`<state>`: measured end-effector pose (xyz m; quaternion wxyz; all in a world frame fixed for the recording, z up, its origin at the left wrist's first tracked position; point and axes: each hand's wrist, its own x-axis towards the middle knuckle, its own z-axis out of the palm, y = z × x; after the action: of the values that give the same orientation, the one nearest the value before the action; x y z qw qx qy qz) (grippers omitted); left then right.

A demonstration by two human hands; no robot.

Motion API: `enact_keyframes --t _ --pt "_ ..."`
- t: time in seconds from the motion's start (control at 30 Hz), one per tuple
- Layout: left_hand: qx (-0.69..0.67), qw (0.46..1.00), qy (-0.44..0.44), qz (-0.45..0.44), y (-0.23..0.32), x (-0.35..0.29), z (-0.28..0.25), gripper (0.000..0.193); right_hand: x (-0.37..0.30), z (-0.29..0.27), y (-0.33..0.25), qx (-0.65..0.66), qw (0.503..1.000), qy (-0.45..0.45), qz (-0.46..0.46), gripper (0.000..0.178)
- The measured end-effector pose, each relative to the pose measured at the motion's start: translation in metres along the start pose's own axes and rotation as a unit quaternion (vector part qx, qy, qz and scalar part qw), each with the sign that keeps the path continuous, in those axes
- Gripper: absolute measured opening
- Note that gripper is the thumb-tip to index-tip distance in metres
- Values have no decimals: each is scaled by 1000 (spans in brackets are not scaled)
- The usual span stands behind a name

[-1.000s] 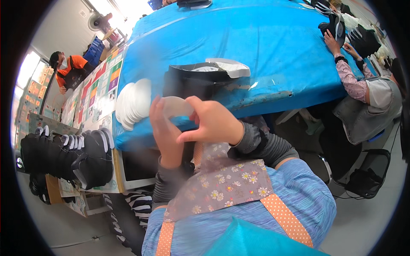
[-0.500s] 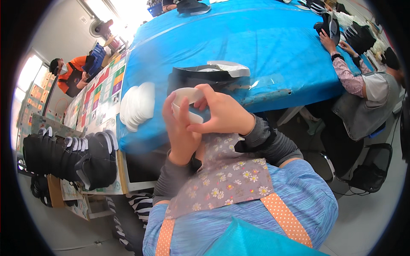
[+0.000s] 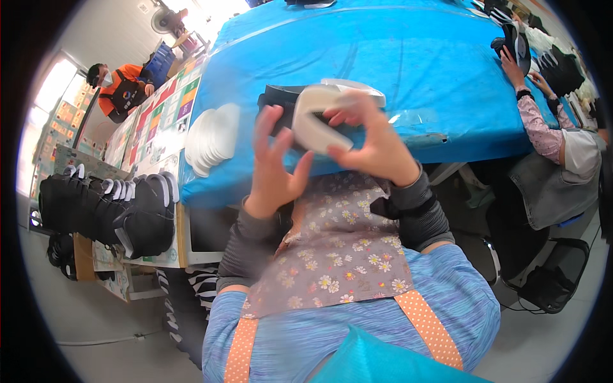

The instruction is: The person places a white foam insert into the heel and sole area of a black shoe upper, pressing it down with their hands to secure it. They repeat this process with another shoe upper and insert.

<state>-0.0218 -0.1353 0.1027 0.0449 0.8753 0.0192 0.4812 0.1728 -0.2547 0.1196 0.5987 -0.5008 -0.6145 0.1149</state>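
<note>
My right hand [image 3: 382, 142] pinches one end of a white, U-shaped, flexible piece [image 3: 310, 105] that looks like a shoe heel counter. The other end points up and to the left, above the table's near edge. Close beside the piece, my left hand [image 3: 274, 167] stands with its fingers spread and holds nothing. Behind the piece lies a black shoe part [image 3: 276, 99] with a white edge, partly hidden by it. A fanned stack of similar white pieces [image 3: 212, 137] rests on the table to the left. Both hands are slightly blurred.
A blue sheet covers the big table [image 3: 357, 51]. At the left, a row of black shoe uppers [image 3: 108, 214] stands on a side table. One co-worker in orange [image 3: 124, 89] is at the far left; another [image 3: 543, 137] handles black shoes at the right, near a chair [image 3: 554, 276].
My left hand has let go of the white piece and opened. The piece, bent round between both hands before, has sprung wider and moved up and away in my right hand. The view has shifted slightly.
</note>
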Motion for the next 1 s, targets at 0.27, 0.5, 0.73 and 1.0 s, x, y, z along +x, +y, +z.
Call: enact_keyframes --t 0.27,0.5,0.73,1.0 --pt "-57 908 -30 -415 -131 -25 28 54 27 -7 95 19 982 125 144 66" --pt "-291 852 54 -432 -85 -10 -27 48 -37 47 21 343 920 -8 191 56" --pt "-298 884 -46 -358 -63 -12 -33 52 -35 44 5 220 965 -100 102 79" --pt "-268 872 -97 -399 -62 7 -32 50 -12 77 18 -24 994 -37 104 77"
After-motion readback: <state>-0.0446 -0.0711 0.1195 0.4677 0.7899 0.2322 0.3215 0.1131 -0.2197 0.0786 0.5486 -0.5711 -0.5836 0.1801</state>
